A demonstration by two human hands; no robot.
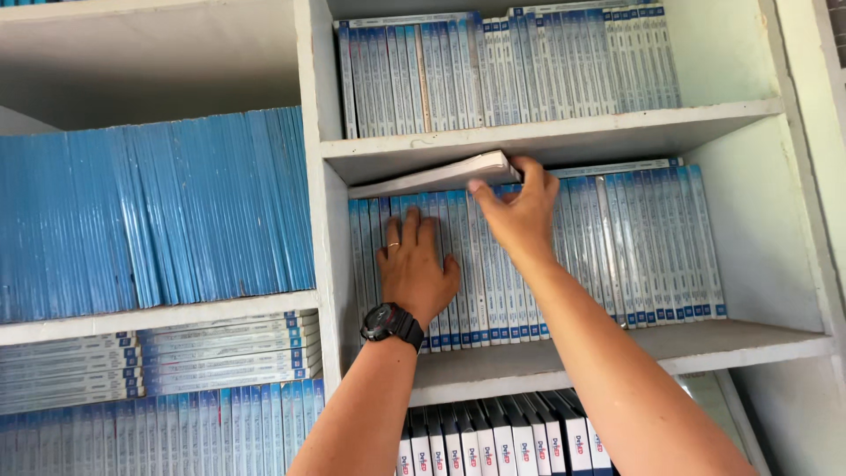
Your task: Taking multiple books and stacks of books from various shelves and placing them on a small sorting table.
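Observation:
A white bookshelf (546,141) holds rows of thin pale-blue books standing upright. My left hand (412,264), with a ring and a black wristwatch, lies flat against the spines of the middle row (652,247). My right hand (520,211) grips the near end of a stack of books (432,178) lying flat on top of that row, thumb under it and fingers over it. The stack tilts slightly, its page edges facing me.
Another row of pale-blue books (511,70) fills the shelf above. Brighter blue books (159,211) lean in the left compartment, with flat stacks (176,357) under them. Dark-and-white spines (502,441) stand on the shelf below. A gap (758,238) remains at the right of the middle shelf.

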